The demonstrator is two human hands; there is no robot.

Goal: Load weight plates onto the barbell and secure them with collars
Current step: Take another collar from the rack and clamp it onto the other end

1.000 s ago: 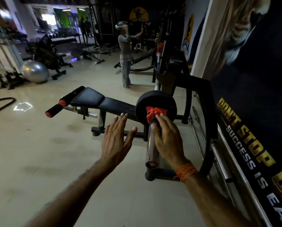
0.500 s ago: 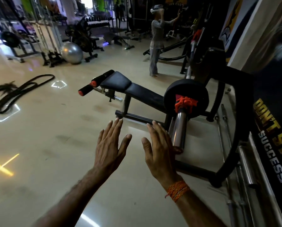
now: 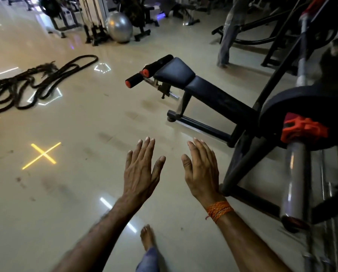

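The bar (image 3: 294, 179) is at the right side, and its long shiny end points toward the person and a bit down, with the far part running up and away on the black rack (image 3: 248, 165). One black round weight (image 3: 301, 107) sits on the bar, and a red clip (image 3: 303, 128) is pushed up right against it. The left hand (image 3: 140, 171) and the right hand (image 3: 201, 171) are both flat and spread, holding nothing, over the floor (image 3: 66, 193) just beside the rack and apart from the bar.
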